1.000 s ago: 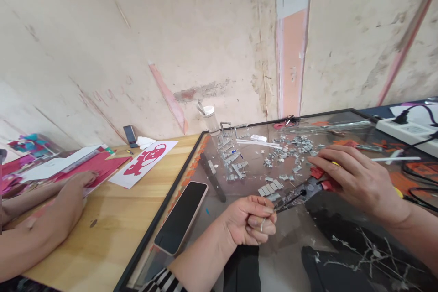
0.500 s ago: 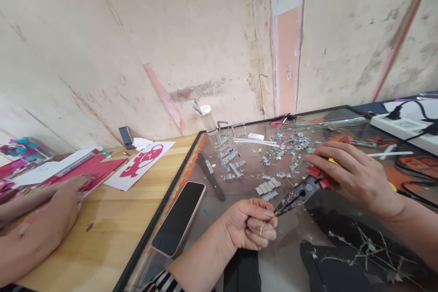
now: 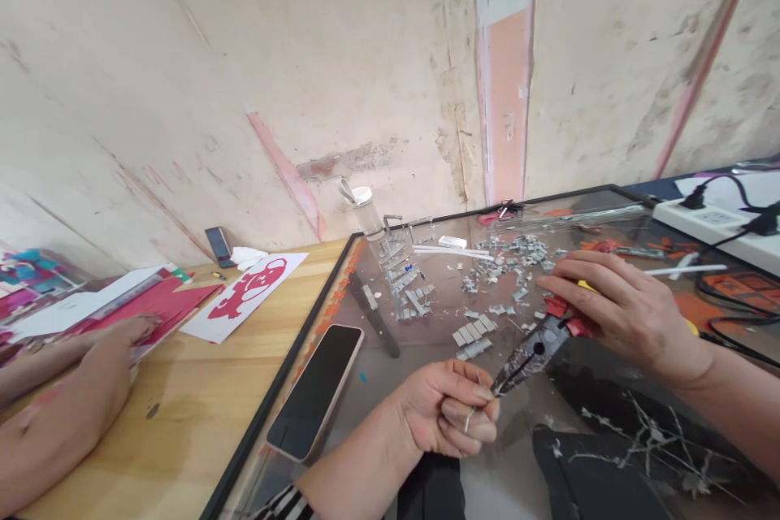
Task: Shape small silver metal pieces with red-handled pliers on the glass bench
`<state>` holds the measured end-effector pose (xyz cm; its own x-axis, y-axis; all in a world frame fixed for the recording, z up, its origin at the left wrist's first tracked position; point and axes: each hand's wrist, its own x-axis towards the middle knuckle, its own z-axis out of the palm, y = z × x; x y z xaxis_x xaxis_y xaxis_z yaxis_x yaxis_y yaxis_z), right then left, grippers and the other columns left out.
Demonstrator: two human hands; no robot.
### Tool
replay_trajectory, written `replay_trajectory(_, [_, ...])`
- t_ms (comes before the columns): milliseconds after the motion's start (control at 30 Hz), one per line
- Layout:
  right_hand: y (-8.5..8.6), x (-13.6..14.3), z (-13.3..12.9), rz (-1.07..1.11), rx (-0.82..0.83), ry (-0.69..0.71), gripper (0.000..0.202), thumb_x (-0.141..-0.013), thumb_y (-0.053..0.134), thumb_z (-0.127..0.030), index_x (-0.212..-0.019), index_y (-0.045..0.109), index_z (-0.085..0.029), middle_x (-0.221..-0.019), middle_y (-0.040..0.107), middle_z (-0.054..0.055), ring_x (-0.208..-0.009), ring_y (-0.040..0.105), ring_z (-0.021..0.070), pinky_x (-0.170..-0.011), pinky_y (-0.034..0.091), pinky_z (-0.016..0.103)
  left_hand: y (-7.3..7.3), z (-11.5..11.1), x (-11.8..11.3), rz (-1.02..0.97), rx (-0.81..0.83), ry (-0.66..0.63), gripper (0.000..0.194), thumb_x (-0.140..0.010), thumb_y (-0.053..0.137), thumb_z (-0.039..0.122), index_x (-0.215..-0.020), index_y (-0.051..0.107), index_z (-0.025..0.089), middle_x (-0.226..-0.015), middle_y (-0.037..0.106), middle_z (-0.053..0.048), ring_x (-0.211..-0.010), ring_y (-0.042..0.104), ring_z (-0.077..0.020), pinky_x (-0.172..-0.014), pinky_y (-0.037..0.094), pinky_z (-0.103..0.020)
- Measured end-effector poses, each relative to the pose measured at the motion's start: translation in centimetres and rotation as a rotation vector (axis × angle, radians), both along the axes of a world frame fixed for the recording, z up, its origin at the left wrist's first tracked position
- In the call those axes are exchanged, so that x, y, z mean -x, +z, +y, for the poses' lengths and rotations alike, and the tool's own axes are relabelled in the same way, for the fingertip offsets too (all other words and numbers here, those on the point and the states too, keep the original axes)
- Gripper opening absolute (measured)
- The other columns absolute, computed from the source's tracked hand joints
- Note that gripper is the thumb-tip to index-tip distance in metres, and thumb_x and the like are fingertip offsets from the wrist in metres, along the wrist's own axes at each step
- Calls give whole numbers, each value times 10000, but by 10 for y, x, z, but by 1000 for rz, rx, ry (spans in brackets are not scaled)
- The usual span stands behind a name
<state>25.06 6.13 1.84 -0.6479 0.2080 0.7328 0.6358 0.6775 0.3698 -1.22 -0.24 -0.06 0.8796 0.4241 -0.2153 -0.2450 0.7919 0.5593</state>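
My right hand [image 3: 630, 313] is wrapped round the red and yellow handles of a pair of pliers [image 3: 533, 353]. The pliers' jaws point down to the left and their tip meets the fingertips of my left hand [image 3: 454, 408]. Between thumb and fingers, my left hand pinches a thin pale wire [image 3: 468, 420]; its far end is too small to make out. Beyond my hands, small grey metal pieces [image 3: 478, 331] lie in short strips on the glass tabletop, with a loose pile [image 3: 524, 250] of them farther back.
A phone [image 3: 315, 392] lies left of my left arm. A clear container [image 3: 366, 211] stands near the wall. Twisted wires [image 3: 655, 435] are at the lower right, a power strip [image 3: 719, 223] at the right. Another person's hands [image 3: 131, 333] rest on red paper [image 3: 167, 301] at the left.
My left hand has shifted slightly right and down, still pinching the wire. The pliers are tilted a little more steeply, their tip still at my left fingertips. The view has shifted slightly.
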Motion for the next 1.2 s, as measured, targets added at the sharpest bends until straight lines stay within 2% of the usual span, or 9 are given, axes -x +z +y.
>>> replay_trajectory(267, [-3,-1,3,33,17,46,327,-792,559,-180,-1118,569,-156,-1044,580,136,-998,522,262,-829,451,395,0,0,-2,-9,18,-14,97,-618,669,170,-624,667,73,-329,170,85,-359,106,-30,-364,-21,-150])
replay_trajectory(533, [-3,0,3,40,5,38,330,-826,518,-204,-1155,523,-176,-1051,568,127,-1012,511,257,-843,451,403,-4,0,-2,-51,36,-7,91,-647,642,158,-646,656,67,-338,159,93,-362,100,-28,-354,-13,-138])
replay_trajectory(800, [-1,-1,1,34,16,12,284,-829,519,-223,-1100,568,-158,-1029,589,134,-983,529,251,-844,447,398,-3,0,-3,-44,5,43,88,-639,660,161,-632,665,74,-330,193,84,-354,123,-20,-349,-9,-136])
replay_trajectory(1067, [-1,1,2,34,-19,-43,231,-814,509,-133,-1025,589,-181,-984,617,95,-930,549,228,-798,454,353,-4,1,0,-11,-49,197,46,-634,682,135,-632,667,92,-344,277,68,-372,154,-16,-368,33,-130])
replay_trajectory(1200, [-2,1,2,8,26,-94,229,-815,509,-147,-1018,606,-185,-985,628,80,-926,549,219,-780,446,331,-1,3,3,75,-121,343,67,-618,702,127,-617,647,88,-400,410,37,-365,188,-2,-370,55,-139])
